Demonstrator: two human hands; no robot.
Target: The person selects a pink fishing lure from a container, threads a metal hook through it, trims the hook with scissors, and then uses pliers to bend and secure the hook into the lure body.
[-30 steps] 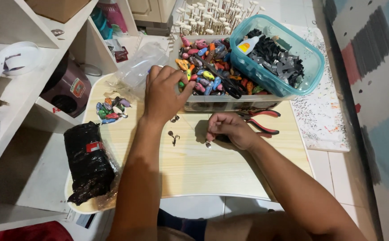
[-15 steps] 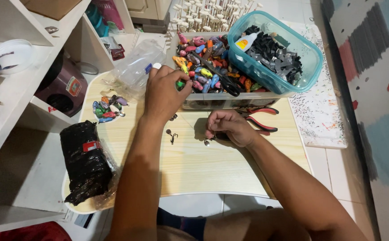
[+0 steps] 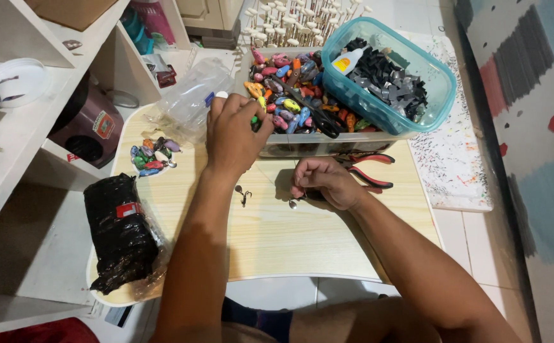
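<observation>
My left hand (image 3: 233, 134) reaches over the near edge of a clear tray (image 3: 328, 142) filled with small colourful painted pieces (image 3: 286, 105). Its fingertips pinch a green and yellow piece at the tray's rim. My right hand (image 3: 325, 183) rests on the light wooden board (image 3: 277, 238) just in front of the tray. The fingers are curled around a small metal part (image 3: 293, 204) that pokes out at the left. A tiny metal hook (image 3: 244, 194) lies on the board between my two hands.
A teal tub (image 3: 439, 82) of black parts with a small white bottle (image 3: 347, 61) sits on the tray's right. Red-handled pliers (image 3: 371, 170) lie beside my right hand. A small pile of coloured pieces (image 3: 152, 156), a clear bag (image 3: 191, 98) and a black wrapped bundle (image 3: 121, 232) lie left. Shelves stand further left.
My left hand has closed its fingertips on a green piece at the tray's edge. My right hand has stayed in place on the board.
</observation>
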